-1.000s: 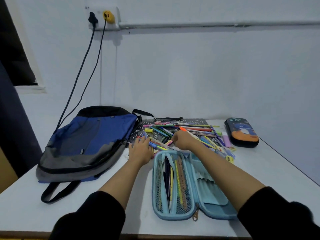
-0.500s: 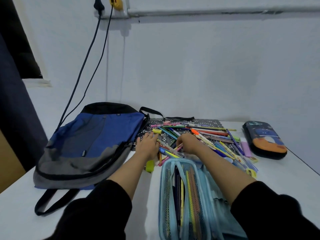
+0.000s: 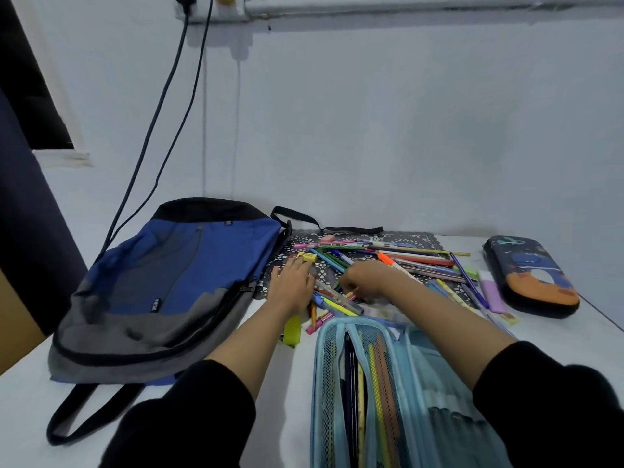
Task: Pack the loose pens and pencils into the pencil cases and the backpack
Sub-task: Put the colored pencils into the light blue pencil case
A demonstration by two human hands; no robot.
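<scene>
The right hand (image 3: pixel 368 276) has curled down into the loose pens (image 3: pixel 337 303) beside the left hand (image 3: pixel 292 287); a yellow-green highlighter (image 3: pixel 292 329) now shows.

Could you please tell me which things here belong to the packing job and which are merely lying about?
Part of the job: loose pens and pencils; open light-blue pencil case; closed dark pencil case; backpack; left hand and right hand, both at the pile.

Just lying about: black patterned mat; cables; wall socket; pale purple block.
</scene>
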